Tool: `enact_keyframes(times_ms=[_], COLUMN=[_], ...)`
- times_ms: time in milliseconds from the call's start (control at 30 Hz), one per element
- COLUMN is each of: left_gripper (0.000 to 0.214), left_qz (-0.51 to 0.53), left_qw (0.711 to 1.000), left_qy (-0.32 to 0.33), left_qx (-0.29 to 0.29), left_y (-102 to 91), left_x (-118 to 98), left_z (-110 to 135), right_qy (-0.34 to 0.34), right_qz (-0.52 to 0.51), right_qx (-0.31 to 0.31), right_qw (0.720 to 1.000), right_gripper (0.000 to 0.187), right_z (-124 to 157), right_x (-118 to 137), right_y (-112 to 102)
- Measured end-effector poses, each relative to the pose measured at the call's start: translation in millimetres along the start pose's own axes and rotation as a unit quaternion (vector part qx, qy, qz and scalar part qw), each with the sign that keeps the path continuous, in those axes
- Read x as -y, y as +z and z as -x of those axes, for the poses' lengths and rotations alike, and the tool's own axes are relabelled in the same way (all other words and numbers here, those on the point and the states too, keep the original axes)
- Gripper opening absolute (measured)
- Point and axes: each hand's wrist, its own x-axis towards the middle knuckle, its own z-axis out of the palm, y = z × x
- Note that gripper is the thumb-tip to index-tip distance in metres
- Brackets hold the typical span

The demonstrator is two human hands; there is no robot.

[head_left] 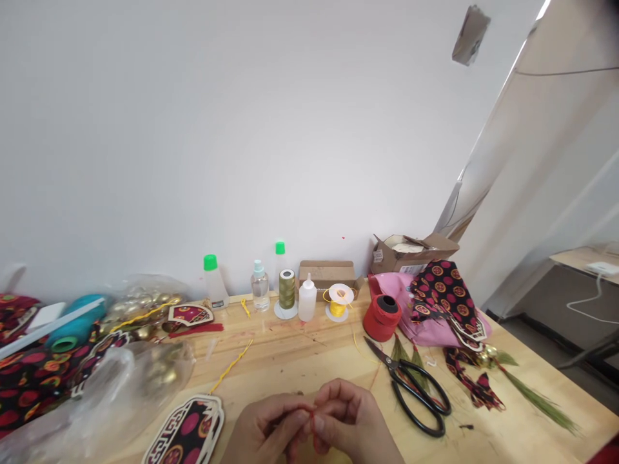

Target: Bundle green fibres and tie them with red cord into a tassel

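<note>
My left hand [273, 426] and my right hand [351, 422] meet over the front of the wooden table, fingertips pinched close together. Between them runs a thin red thread [313, 422], gripped by both hands; its lower end is hidden by my fingers. To the right of my hands lie black-handled scissors [418, 396], blades slightly apart. A patterned ornament [186, 430] with a pale cut-out frame and a yellow cord [229, 368] rests left of my left hand. Farther back on the right stands a large red thread spool [382, 318].
Along the wall stand a green-capped bottle [215, 283], a spray bottle [260, 290], an olive thread spool [287, 290], a white squeeze bottle [307, 301] and a yellow cord spool [337, 306]. Plastic bags of gold bells [164, 370] crowd the left. Patterned cloth [440, 290] and green tassels [544, 403] lie right.
</note>
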Motion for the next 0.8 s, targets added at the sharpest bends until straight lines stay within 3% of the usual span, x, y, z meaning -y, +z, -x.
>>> enact_keyframes(times_ms=[167,367,500,667,800], left_gripper=[0.022,0.025,0.026,0.031,0.034], left_qz=[-0.070,-0.124,-0.133,-0.168,-0.169], left_qw=[0.997,0.982,0.976,0.972,0.980], left_qy=[0.041,0.116,0.143,0.136,0.100], left_qx=[0.009,0.081,0.100,0.092,0.038], left_y=[-2.3,-3.5,-2.7,-1.7,-1.3], left_x=[1,-6,-14,-15,-9], left_z=[0,2,3,5,5], right_qy=[0.023,0.055,0.074,0.046,0.008], right_qz=[0.020,0.074,0.128,0.126,0.114], right_qx=[-0.010,-0.025,-0.042,-0.006,0.035], right_qw=[0.999,0.995,0.988,0.991,0.993], right_gripper=[0.039,0.044,0.045,0.050,0.053], right_z=[-1,1,4,7,14], right_x=[5,7,12,11,3], right_y=[2,-2,-1,-4,-11])
